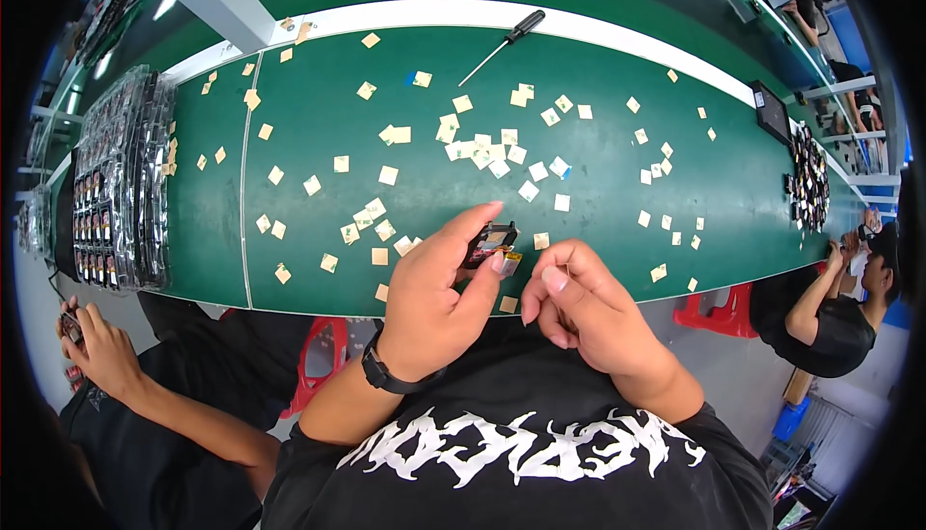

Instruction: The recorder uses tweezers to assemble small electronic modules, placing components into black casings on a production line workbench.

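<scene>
Left hand (434,303) pinches a small dark component (490,244) between thumb and fingers, held over the near edge of the green table (318,135). Right hand (579,313) sits just at its 3 o'clock, fingers curled in, holding nothing visible. Tan paper squares (482,149) are scattered at 12 o'clock, with a screwdriver (503,45) beyond them.

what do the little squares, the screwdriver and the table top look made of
Squares: thin tan paper or card, probably sticker backing; flat and matte, some curled at a corner.
Screwdriver: black handle that looks like plastic or rubber, slim grey shaft that looks like metal.
Table top: green mat, likely rubber or vinyl; smooth, faint sheen, with a pale seam near the left end.
</scene>
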Available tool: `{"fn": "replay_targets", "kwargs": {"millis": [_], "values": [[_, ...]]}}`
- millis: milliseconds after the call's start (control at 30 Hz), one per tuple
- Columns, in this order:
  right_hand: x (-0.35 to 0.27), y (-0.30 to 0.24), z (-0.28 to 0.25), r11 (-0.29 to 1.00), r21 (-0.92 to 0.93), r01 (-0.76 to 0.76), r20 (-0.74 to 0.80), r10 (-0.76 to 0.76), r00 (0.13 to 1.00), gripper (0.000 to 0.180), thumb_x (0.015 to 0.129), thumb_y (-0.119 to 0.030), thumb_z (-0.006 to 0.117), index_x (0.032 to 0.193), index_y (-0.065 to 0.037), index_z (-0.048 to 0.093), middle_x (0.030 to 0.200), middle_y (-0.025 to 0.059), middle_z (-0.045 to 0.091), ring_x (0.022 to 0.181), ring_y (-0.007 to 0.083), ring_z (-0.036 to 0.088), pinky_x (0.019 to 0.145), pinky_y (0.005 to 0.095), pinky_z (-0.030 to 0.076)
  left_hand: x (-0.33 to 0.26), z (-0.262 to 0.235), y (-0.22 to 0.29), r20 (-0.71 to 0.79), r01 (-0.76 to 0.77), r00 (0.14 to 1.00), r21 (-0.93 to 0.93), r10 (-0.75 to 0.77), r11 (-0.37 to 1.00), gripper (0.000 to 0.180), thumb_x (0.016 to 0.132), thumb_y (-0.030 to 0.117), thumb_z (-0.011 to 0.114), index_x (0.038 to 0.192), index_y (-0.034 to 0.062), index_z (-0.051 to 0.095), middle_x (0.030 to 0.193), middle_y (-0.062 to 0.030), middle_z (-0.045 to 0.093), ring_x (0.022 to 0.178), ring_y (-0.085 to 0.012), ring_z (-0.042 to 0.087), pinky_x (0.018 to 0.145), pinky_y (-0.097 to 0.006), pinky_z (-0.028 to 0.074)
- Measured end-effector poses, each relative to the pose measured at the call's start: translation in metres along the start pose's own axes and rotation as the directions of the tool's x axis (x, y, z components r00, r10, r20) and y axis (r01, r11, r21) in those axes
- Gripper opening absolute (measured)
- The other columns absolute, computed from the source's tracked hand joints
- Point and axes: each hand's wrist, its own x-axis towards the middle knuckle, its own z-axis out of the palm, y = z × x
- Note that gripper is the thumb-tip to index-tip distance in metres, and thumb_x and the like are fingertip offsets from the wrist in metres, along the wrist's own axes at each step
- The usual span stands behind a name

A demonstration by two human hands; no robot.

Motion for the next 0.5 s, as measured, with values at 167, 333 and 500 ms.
{"fn": "replay_targets", "kwargs": {"millis": [167, 333, 500], "values": [[0.001, 0.0008, 0.0074, 0.999, 0.006, 0.039, 0.011, -0.039, 0.999, 0.021, 0.108, -0.02, 0.053, 0.106, 0.001, 0.056, 0.09, 0.0087, 0.067, 0.064, 0.0069, 0.058, 0.054, 0.0207, 0.044, -0.0002, -0.0018, -0.0038, 0.005, -0.044, 0.999, 0.072, 0.043, 0.996, 0.044, 0.099, -0.008, 0.055, 0.143, -0.0057, 0.049, 0.125, -0.0175, 0.066, 0.111, -0.0173, 0.066, 0.094, -0.031, 0.056], [0.007, -0.0042, 0.0102, 0.997, 0.029, -0.075, -0.051, 0.077, 0.996, 0.018, 0.104, -0.015, 0.059, 0.113, 0.001, 0.058, 0.087, 0.0099, 0.072, 0.06, 0.0082, 0.062, 0.049, 0.0218, 0.044, 0.0005, -0.0019, -0.0046, 0.012, -0.082, 0.997, 0.116, 0.081, 0.99, 0.043, 0.099, -0.008, 0.055, 0.141, -0.0058, 0.051, 0.124, -0.0177, 0.067, 0.11, -0.0173, 0.067, 0.093, -0.03, 0.056], [0.0077, -0.0072, 0.01, 0.994, 0.076, -0.076, -0.019, 0.078, 0.997, 0.018, 0.105, -0.016, 0.058, 0.118, -0.003, 0.057, 0.087, 0.0114, 0.073, 0.055, 0.0076, 0.059, 0.047, 0.0212, 0.04, 0.0019, 0.0008, -0.0107, -0.053, -0.16, 0.985, 0.105, 0.167, 0.981, 0.042, 0.092, -0.004, 0.064, 0.133, 0.0003, 0.06, 0.105, -0.0165, 0.071, 0.085, -0.023, 0.072, 0.075, -0.033, 0.058]]}}
